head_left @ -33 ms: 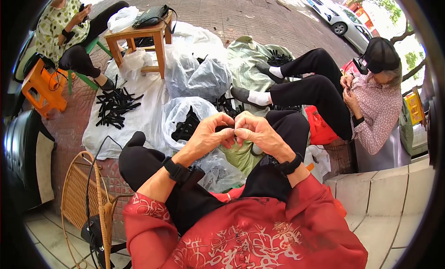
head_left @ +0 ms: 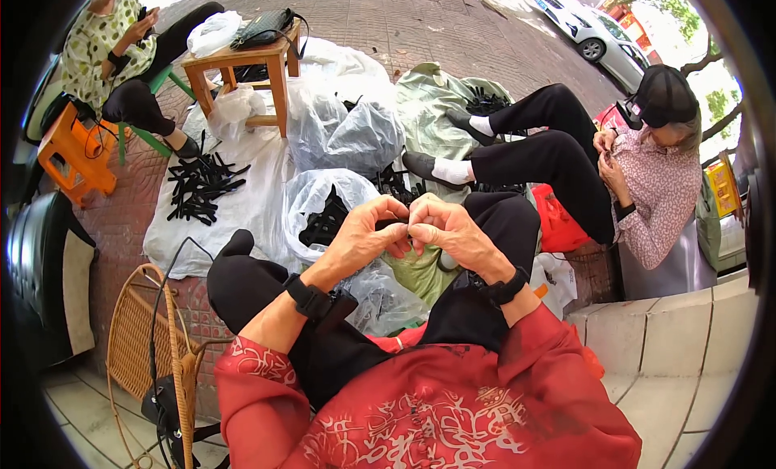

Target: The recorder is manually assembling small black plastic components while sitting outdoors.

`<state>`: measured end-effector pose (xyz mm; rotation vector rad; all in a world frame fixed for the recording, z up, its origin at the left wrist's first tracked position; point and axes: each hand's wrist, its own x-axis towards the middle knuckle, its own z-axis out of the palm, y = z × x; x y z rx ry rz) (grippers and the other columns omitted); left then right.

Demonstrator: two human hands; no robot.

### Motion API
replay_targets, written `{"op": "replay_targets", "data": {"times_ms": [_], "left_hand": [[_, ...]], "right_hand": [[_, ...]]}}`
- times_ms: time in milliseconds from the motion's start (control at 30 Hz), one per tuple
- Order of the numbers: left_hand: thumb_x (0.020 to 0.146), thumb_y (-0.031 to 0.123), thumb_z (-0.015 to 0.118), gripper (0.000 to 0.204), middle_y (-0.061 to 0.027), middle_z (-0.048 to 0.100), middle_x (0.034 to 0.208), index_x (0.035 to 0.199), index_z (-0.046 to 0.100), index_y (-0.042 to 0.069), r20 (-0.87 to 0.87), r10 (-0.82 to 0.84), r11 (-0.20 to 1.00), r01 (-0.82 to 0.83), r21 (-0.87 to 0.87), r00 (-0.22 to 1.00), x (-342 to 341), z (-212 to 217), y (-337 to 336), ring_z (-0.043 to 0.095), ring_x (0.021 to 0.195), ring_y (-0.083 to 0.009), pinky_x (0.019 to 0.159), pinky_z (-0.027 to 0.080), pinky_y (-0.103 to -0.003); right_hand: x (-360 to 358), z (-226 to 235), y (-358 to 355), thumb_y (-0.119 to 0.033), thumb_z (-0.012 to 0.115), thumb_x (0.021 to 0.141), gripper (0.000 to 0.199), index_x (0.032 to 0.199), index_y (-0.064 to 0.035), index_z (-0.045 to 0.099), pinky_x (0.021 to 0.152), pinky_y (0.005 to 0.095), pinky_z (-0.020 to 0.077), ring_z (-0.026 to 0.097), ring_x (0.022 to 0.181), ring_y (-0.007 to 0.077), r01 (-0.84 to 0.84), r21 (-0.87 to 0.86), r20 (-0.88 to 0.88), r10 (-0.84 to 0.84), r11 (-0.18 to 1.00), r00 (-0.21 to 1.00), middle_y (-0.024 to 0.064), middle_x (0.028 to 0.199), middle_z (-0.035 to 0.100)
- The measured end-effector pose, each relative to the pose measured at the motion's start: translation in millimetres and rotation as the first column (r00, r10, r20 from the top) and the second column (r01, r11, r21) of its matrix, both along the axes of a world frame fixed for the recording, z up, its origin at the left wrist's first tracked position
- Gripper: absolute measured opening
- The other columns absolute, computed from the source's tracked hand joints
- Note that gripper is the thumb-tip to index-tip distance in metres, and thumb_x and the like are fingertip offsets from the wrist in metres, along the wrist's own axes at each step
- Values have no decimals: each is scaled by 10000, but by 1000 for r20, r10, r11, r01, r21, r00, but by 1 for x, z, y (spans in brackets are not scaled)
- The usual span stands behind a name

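In front of my lap both hands meet with bent fingers. My left hand (head_left: pixel 368 231) is closed in a pinch, its fingertips almost touching those of my right hand (head_left: pixel 453 231), which pinches too. A small black piece (head_left: pixel 390 224) shows partly between them; the fingers cover most of it, so its kind cannot be told. Just past my left hand, an open clear plastic bag (head_left: pixel 295 196) holds black strip-like pieces (head_left: pixel 327 216). Under my hands lies a light green bag (head_left: pixel 428 277), and nearer my lap is another clear plastic bag (head_left: pixel 376 299).
Loose black strips (head_left: pixel 202 182) lie on a white sheet (head_left: pixel 174 247). Beyond stand a wooden stool (head_left: pixel 284 65) and an orange stool (head_left: pixel 73 150). A co-worker (head_left: pixel 655 162) sits at right, another person (head_left: pixel 113 57) at far left. A wicker chair (head_left: pixel 149 332) is at lower left.
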<state>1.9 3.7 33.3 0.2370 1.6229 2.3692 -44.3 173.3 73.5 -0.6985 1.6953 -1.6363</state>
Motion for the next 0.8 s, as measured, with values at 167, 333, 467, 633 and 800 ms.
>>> {"op": "replay_targets", "data": {"times_ms": [167, 333, 467, 633, 800], "left_hand": [[818, 17, 506, 125, -73, 582, 799, 940, 491, -7, -26, 93, 992, -90, 92, 995, 0, -5, 4, 579, 645, -107, 569, 492, -220], [830, 31, 500, 188, -84, 593, 850, 1010, 506, -21, 7, 137, 985, -137, 102, 991, 0, -7, 5, 586, 662, -111, 571, 494, -219], [835, 56, 503, 249, -96, 596, 887, 1068, 507, -30, 37, 145, 982, -148, 114, 989, 1, -8, 6, 593, 681, -120, 595, 507, -233], [834, 82, 509, 256, -99, 596, 885, 1061, 506, -35, 104, 0, 966, -27, 258, 995, 2, -8, 1, 601, 711, -139, 635, 525, -267], [843, 142, 518, 288, -94, 598, 866, 1075, 487, -26, 134, -124, 951, 79, 299, 983, 0, -8, 0, 609, 724, -161, 654, 525, -285]], "right_hand": [[1, -3, -1, -103, 599, 793, 117, 832, 0, 559, 604, 225, 432, 517, 687, 99, 31, -76, -30, -34, 997, 999, 40, 921, 395], [0, -10, 0, -107, 618, 778, 160, 885, -1, 565, 661, 215, 424, 493, 741, 88, 63, -84, -42, -67, 994, 997, 48, 975, 400], [2, -5, 1, -131, 609, 791, 177, 916, -12, 568, 698, 208, 402, 467, 828, 88, 86, 134, -265, -48, 987, 963, 34, 962, 402], [2, -11, 0, -122, 599, 790, 152, 911, -33, 580, 682, 202, 388, 441, 813, 83, 102, 27, -218, -94, 994, 971, 17, 914, 405], [2, -12, 2, -130, 596, 790, 127, 878, -39, 579, 680, 202, 389, 444, 781, 76, 106, 20, -209, -100, 994, 973, 11, 892, 416]]}}
